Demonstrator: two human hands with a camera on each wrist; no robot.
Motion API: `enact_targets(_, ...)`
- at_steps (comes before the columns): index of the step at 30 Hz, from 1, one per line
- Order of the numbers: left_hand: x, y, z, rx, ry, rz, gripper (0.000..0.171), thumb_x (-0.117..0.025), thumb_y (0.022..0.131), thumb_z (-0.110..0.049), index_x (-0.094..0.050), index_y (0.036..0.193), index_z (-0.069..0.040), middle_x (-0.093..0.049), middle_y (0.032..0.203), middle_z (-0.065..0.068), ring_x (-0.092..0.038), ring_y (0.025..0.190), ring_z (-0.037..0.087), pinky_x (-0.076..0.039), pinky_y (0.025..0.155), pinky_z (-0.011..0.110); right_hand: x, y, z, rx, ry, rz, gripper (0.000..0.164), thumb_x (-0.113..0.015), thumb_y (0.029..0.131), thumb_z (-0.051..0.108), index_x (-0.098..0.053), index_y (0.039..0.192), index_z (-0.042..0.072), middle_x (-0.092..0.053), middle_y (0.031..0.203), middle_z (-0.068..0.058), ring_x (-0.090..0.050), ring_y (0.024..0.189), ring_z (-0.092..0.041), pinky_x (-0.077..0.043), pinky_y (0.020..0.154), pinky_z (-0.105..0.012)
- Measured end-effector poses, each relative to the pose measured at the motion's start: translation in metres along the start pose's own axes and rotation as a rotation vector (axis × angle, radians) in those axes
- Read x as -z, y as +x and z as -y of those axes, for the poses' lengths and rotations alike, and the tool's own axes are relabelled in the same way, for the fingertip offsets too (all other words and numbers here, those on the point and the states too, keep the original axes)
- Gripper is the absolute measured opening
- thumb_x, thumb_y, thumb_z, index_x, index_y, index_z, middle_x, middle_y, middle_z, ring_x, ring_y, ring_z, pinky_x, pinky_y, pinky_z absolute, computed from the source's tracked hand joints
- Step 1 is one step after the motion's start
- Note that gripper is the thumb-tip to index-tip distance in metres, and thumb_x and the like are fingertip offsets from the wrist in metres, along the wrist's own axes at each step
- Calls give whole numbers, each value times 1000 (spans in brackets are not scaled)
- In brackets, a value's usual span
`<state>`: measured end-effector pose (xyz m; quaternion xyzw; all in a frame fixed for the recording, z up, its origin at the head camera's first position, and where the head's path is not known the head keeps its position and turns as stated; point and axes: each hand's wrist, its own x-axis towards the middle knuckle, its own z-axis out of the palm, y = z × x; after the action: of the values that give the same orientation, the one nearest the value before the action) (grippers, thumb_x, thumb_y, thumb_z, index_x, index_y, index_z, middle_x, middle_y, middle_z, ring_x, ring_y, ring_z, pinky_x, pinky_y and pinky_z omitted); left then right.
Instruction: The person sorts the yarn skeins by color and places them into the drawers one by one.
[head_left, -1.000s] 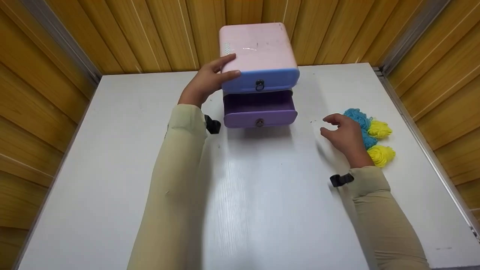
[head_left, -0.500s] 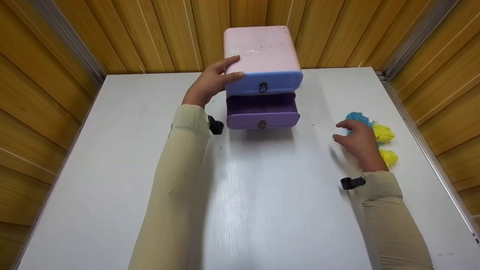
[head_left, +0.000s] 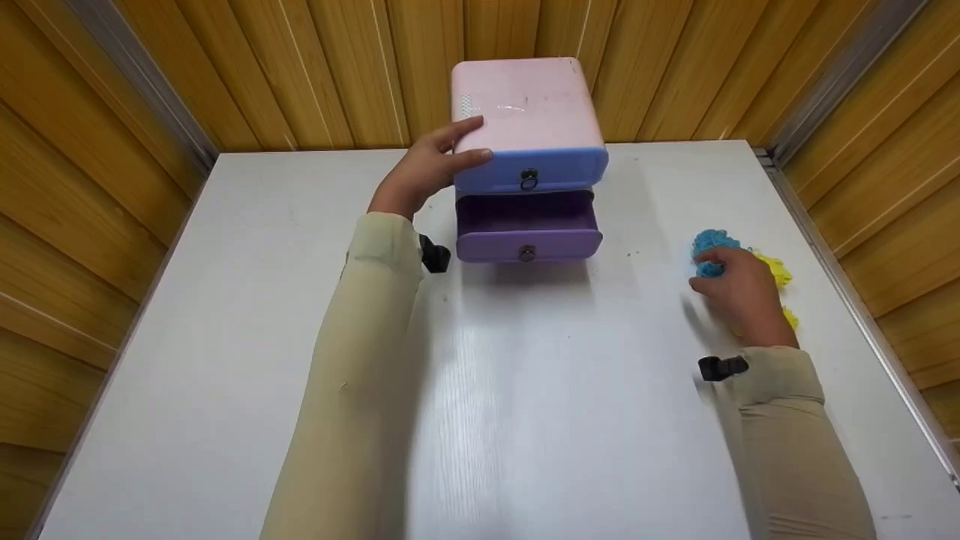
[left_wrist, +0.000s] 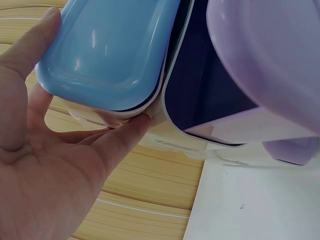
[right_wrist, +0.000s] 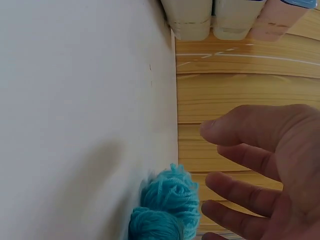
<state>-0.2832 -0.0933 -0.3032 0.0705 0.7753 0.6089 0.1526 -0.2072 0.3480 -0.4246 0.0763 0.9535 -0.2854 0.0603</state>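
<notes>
A small drawer cabinet (head_left: pixel 525 101) with a pink top stands at the back of the table. Its upper blue drawer (left_wrist: pixel 115 50) is closed; the lower purple drawer (head_left: pixel 491 247) is pulled out, and its visible inside looks bare. My left hand (head_left: pixel 424 172) grips the cabinet's left front corner, with the thumb near the blue drawer's edge and fingers along the side. At the right, my right hand (head_left: pixel 746 292) hovers by balls of yarn, fingers spread and apart from them. Two blue yarn balls (right_wrist: pixel 172 192) show below it in the right wrist view. Yellow yarn (head_left: pixel 778 270) is partly hidden behind the hand.
The white table (head_left: pixel 525 420) carries the cabinet and the yarn. Wood-patterned panels (head_left: pixel 315 75) rise behind it and along both sides. A metal strip (head_left: pixel 877 330) runs along the right edge.
My right hand has moved rightward to the yarn, now covering more of the yellow balls. The left hand keeps its place on the cabinet. The head view has shifted slightly.
</notes>
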Motion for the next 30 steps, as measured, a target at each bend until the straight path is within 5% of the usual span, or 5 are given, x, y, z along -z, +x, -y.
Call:
enact_targets(8,-1,-2,1,4,14,8,67,-73,85,-38,-42,145,-39,-24,159,-12,-20,149,14,-35,114,36,6,1,-14,13,-82,-27,49,-66,89,24,-55,129,-2,-44,138,-35,-37,129,-55,-36,101,-66)
enact_targets(30,0,-1,1,0,1,-9,66,-74,84,-38,-45,143,-40,-25,159,-12,-21,148,13,-36,114,36,7,3,-32,-5,-127,-15,51,-67,89,21,-52,131,-4,-49,133,-34,-43,119,-52,-39,96,-66)
